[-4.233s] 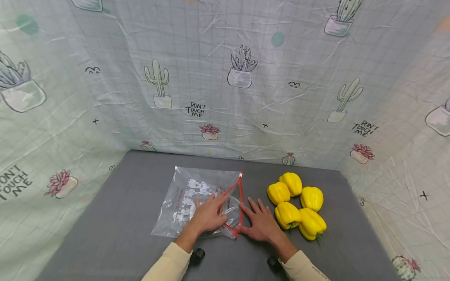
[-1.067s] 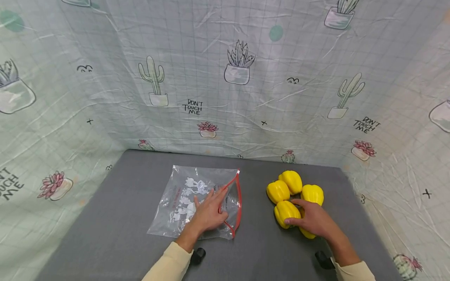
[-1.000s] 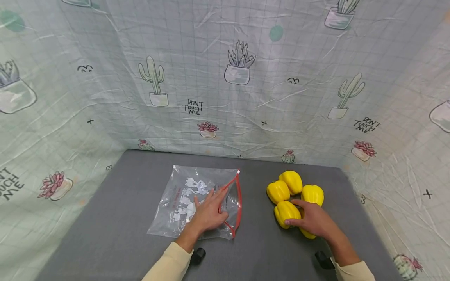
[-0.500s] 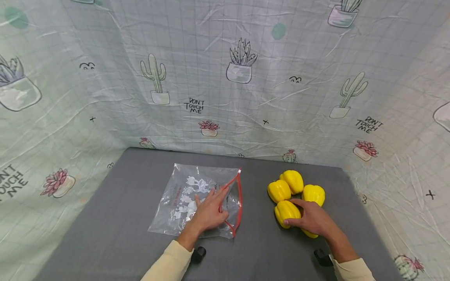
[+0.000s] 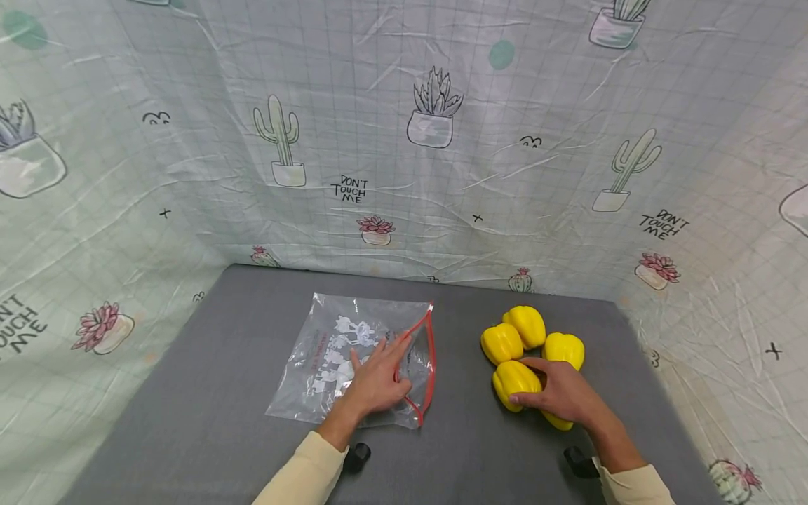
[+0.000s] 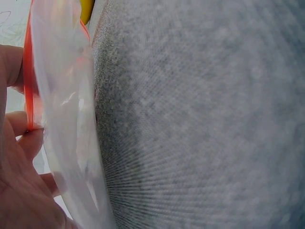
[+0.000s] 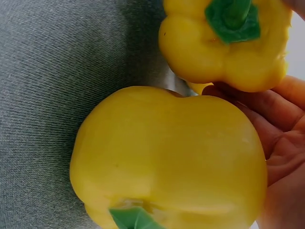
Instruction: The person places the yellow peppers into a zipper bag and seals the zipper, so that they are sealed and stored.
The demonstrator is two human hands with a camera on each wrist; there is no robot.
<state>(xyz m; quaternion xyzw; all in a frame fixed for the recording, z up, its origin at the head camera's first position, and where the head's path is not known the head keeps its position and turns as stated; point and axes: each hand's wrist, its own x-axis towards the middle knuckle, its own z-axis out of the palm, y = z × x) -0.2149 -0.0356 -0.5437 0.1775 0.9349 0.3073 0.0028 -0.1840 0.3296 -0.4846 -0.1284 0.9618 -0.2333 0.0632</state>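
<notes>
My left hand (image 5: 379, 382) lies on a clear plastic zip bag (image 5: 303, 379), its fingers spread and pressing at the red-edged opening. In the left wrist view, fingers (image 6: 31, 143) show beside the bag's red strip (image 6: 29, 71). The bag lies flat, its mouth parted towards the right. My right hand (image 5: 568, 396) grips a yellow bell pepper (image 5: 513, 387), thumb on the near side and fingers on the far side. Another bell pepper (image 5: 558, 422) is partly hidden beneath this hand; in the right wrist view this nearer pepper (image 7: 167, 152) looms large.
More yellow bell peppers stand close around: one at the back (image 5: 525, 325), one to the left (image 5: 501, 344) and one to the right (image 5: 564, 349). A grey tabletop (image 5: 467, 449) supports everything. Behind it hangs a cactus-print curtain (image 5: 379, 84).
Earlier, both hands were at the bag's mouth. The right hand has since moved right and taken hold of a bell pepper; within the last second both hands stay almost still.
</notes>
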